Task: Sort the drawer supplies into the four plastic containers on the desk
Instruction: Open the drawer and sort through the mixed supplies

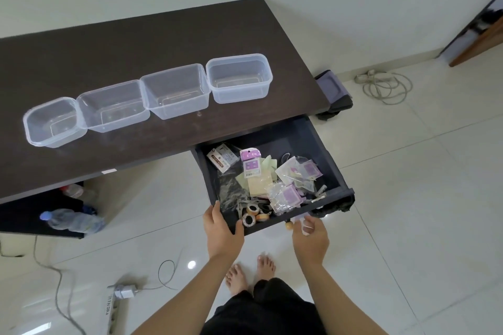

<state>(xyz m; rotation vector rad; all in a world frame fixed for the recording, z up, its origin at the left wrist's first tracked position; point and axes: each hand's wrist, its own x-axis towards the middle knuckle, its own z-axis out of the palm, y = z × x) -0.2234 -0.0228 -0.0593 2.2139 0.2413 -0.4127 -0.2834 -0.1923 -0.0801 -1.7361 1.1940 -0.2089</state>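
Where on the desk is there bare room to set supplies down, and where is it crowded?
The desk is bare behind the row of four containers, and in the strip between them and its front edge. The containers themselves are empty. The drawer is crowded with packets, sticky notes and tape rolls; only its back strip is bare. The left hand grips its front corner.
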